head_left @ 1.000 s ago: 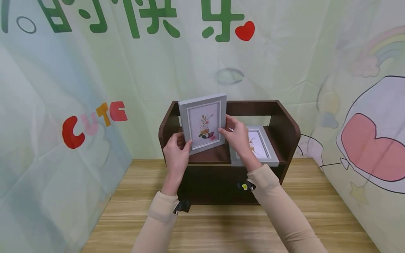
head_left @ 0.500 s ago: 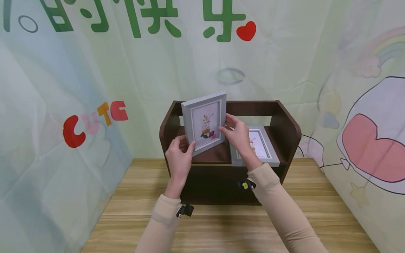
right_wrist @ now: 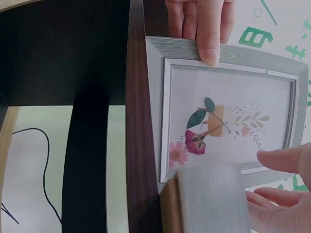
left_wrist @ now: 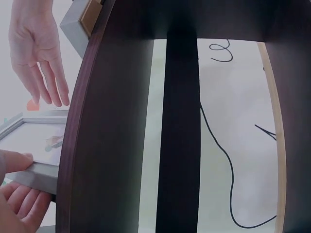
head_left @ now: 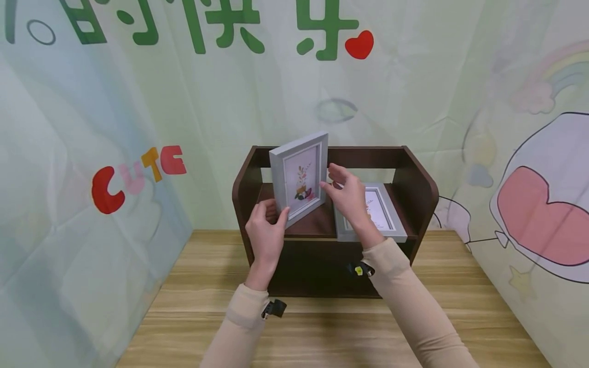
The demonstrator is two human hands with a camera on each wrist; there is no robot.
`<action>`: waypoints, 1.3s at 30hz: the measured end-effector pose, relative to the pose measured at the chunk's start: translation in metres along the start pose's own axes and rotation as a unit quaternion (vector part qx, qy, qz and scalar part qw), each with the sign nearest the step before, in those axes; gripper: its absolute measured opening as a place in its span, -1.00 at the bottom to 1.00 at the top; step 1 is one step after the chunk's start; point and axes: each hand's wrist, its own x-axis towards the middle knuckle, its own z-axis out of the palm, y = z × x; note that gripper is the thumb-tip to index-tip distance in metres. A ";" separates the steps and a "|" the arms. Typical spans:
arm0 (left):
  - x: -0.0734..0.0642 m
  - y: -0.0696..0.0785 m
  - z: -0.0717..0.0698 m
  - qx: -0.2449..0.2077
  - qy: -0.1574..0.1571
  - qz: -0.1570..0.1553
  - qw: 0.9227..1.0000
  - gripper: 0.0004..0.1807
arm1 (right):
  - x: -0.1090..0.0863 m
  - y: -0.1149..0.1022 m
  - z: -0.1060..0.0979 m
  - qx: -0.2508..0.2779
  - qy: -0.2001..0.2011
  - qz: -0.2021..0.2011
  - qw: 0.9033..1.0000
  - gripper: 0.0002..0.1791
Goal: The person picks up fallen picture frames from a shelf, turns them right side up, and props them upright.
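In the head view, a grey picture frame with a pressed-flower picture stands upright, turned at an angle, on the upper board of a dark brown desktop shelf. My left hand grips its lower left edge, thumb on the front, fingers behind. Beside its right edge is my right hand; in the left wrist view this hand has extended fingers, apart from the frame. In the right wrist view, the right thumb lies close to the frame's edge. A second grey picture frame lies flat, partly behind the right hand.
The shelf's lower compartment is dark and open towards me. The shelf stands on a wood-grain table. Printed cloth hangs behind and at both sides. The shelf's right side panel rises next to the flat frame.
The upright frame has turned further, its left edge swinging rightward and nearer. My left hand has moved right with it. The right hand's fingers have loosened from the frame's right edge.
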 end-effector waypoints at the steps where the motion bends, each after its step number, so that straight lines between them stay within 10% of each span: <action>1: -0.001 0.000 0.000 0.001 0.001 0.001 1.000 -0.71 | 0.000 -0.001 0.000 -0.001 0.000 -0.003 1.000 -0.40; 39: -0.013 0.009 0.014 -0.009 0.058 0.016 0.998 -0.72 | 0.021 -0.045 -0.008 -0.020 0.001 -0.151 0.988 -0.45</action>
